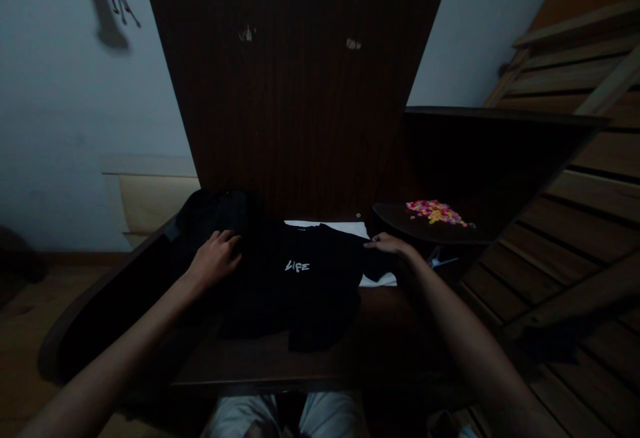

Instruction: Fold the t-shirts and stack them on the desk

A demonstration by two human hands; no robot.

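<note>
A black T-shirt [325,281] with white lettering on its chest lies spread on the dark wooden desk [240,363]. Its collar points away from me and its lower edge is uneven. My right hand [387,243] pinches the shirt at the shoulder by the right sleeve. At the opposite shoulder, my left hand [220,258] is closed with bent fingers on the dark fabric; its fingertips are hard to make out in the dim light. White cloth [377,279] shows from under the shirt at the collar and beneath the right sleeve.
A dark bundle, seemingly fabric or a bag [213,215], sits behind my left hand. Pink and yellow small pieces [435,211] lie on a rounded shelf [400,220] at the right. A tall wooden panel [300,105] rises behind the desk, and wooden slats [565,225] stand far right.
</note>
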